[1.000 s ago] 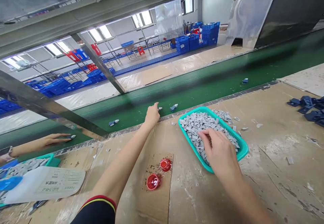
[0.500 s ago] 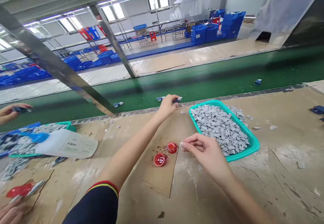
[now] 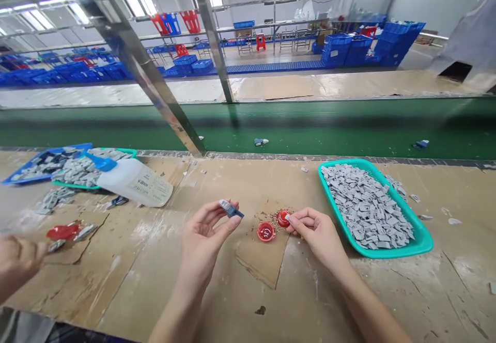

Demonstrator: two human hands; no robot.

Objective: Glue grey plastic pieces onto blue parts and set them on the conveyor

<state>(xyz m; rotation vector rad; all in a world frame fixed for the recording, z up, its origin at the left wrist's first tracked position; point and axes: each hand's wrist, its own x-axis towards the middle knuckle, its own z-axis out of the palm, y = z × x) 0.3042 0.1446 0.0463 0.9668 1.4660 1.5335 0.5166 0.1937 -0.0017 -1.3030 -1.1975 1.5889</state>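
Note:
My left hand (image 3: 207, 234) grips a small dark blue plastic part with a light grey tip (image 3: 231, 209) between thumb and fingers, above the bench. Close to the red cups, my right hand (image 3: 315, 232) pinches a tiny light grey piece (image 3: 287, 218). One small red cup (image 3: 265, 232) holds glossy red liquid; the other red cup (image 3: 283, 218) sits just behind it, partly covered by my right fingertips. Both rest on a stained cardboard piece (image 3: 259, 265). Right of my right hand, a teal basket (image 3: 416, 252) is full of small grey plastic pieces (image 3: 366, 208).
A green conveyor belt (image 3: 329, 136) runs behind the bench, carrying a blue-and-grey part (image 3: 261, 142). To the left lie a white bottle with blue cap (image 3: 135, 180), a blue tray (image 3: 19, 177) and a red puddle (image 3: 64, 232). A co-worker's hand (image 3: 19, 260) is at far left.
My left hand has come back from the belt, carrying the blue part toward me. My right hand stays near the cups with its grey piece. The view has turned left.

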